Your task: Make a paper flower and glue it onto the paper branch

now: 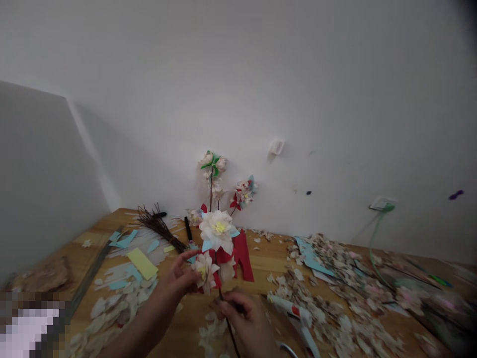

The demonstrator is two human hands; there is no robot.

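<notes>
Both hands at work over the wooden table (266,261), just in front of the body. Right hand (248,313): thumb and fingers closed on a thin dark stem (231,333), gripping it below the blooms; the stem leans slightly, its lower end running out of the bottom of view. Left hand (177,286): fingers partly spread and bent, thumb tip against the side of a small pale flower (204,271) on the left of the stem; cannot tell whether it is pinched or merely touched. Above, on the same stem, a large white flower (218,228) with a yellow centre, pale blue leaves at its edge. Just behind and to the right, a piece of red paper (245,253). Near the wall (238,74), more flowers on stems: one cluster with green leaves (213,164), another with red and blue leaves (245,193). Left of these, a bundle of brown sticks (160,226), with a yellow strip (142,264) nearer the left forearm. To the right of the right hand, a white glue gun (303,315), loose dry petals (346,323) strewn beyond it, and a blue sheet (313,258) lying partly among them.
</notes>
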